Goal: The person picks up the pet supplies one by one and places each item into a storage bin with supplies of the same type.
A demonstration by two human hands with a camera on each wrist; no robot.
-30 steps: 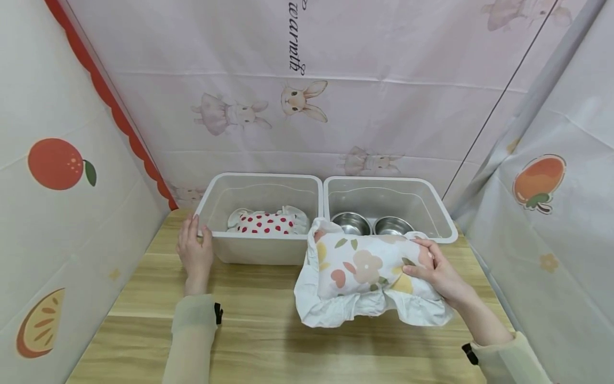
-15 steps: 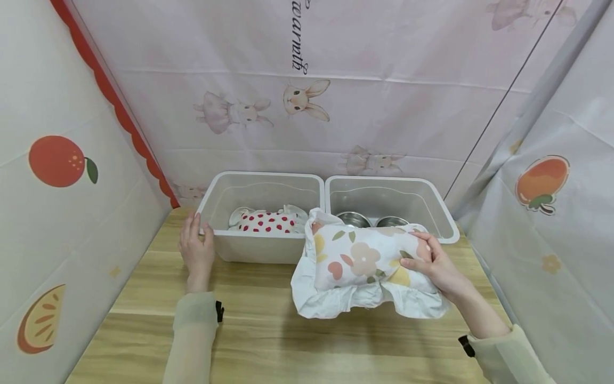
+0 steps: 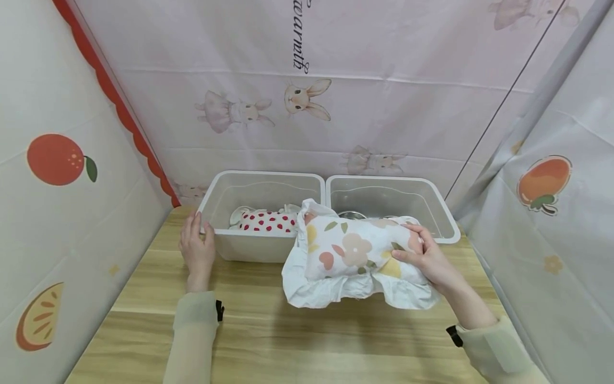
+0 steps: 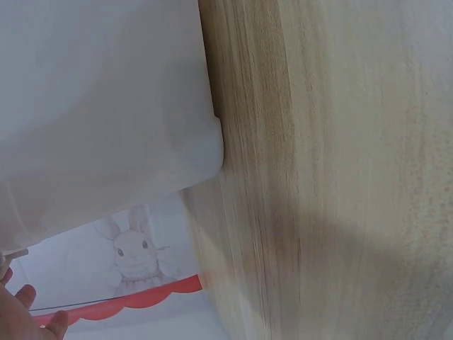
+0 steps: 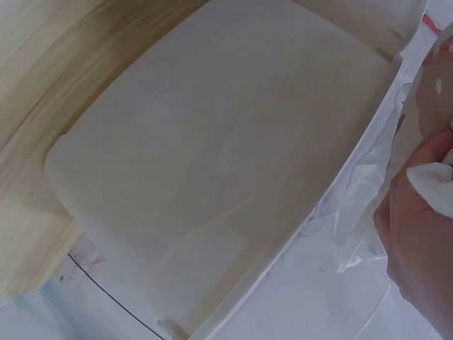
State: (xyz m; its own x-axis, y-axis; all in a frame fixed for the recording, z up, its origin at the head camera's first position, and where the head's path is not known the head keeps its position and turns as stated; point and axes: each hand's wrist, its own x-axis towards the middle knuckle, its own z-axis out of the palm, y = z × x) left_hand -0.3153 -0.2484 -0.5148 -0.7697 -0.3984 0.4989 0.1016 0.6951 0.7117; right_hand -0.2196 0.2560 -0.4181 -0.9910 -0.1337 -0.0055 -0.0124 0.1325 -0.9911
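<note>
My right hand [image 3: 427,261] grips the right end of a small white pillow [image 3: 360,248] printed with flowers and edged with a ruffle. The pillow hangs above the table in front of the bins, overlapping the right bin [image 3: 451,229] and the inner corner of the left bin [image 3: 254,248] in the head view. My left hand [image 3: 198,248] rests at the front left corner of the left bin, fingers spread at the rim. A second pillow [image 3: 268,221], white with red spots, lies inside that bin. Metal bowls [image 3: 352,215] in the right bin are mostly hidden behind the flowered pillow.
The two pale plastic bins stand side by side at the back of the wooden table [image 3: 249,330]. Behind them rises a rabbit-printed cloth wall [image 3: 259,144]. Fruit-printed sheets, one on the left [image 3: 115,224] and one on the right [image 3: 566,240], enclose the table.
My right hand has carried the flowered pillow a little left and upward in view, covering more of the bowls. The left hand stays at the bin corner.
</note>
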